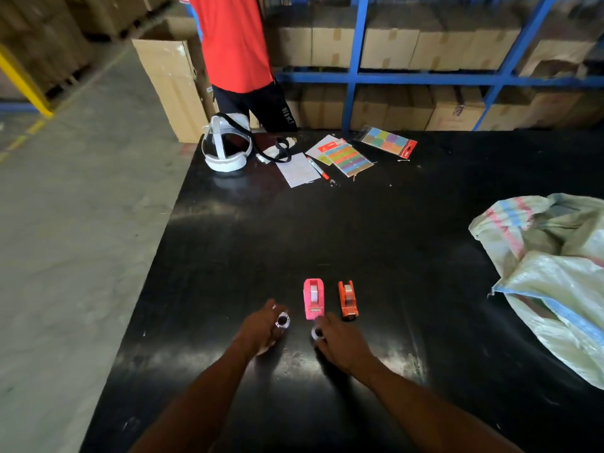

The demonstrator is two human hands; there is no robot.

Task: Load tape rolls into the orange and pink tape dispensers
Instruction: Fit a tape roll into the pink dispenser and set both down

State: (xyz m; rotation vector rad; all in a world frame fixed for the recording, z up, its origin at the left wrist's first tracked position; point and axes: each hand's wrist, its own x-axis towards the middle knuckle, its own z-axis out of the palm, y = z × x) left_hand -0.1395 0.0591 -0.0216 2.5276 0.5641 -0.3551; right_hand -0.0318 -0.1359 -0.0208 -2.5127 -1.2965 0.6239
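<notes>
Spreading almost edge to edge, the black table (376,230) carries everything, and its glossy top is the first hazard: a small roll set down on its rim could run toward the near edge or the left edge and drop to the floor. A woven sack (555,276) slumps over the right edge, well apart from the work, so I judge it harmless unless an elbow drags it. Near the far left corner sits a white headset (225,148), with sticker sheets (348,156) beside it toward the far edge; neither is in the way.

Near the near edge, roughly midway along it, the pink dispenser (314,298) and the orange dispenser (347,299) stand side by side, apart, each seemingly with tape already seated, though blur keeps me from being sure. Both look light, so a careless push could skid or tip them.

The left hand (261,328) has its grip closed around a tape roll (282,321), held just left of the pink dispenser. The right hand (343,344) pinches a second, smaller roll (317,333) just short of the pink dispenser's near end, where the cutter sits; serrated teeth could nick a finger or snag the loose tape end, and a roll loaded the wrong way round would feed badly
</notes>
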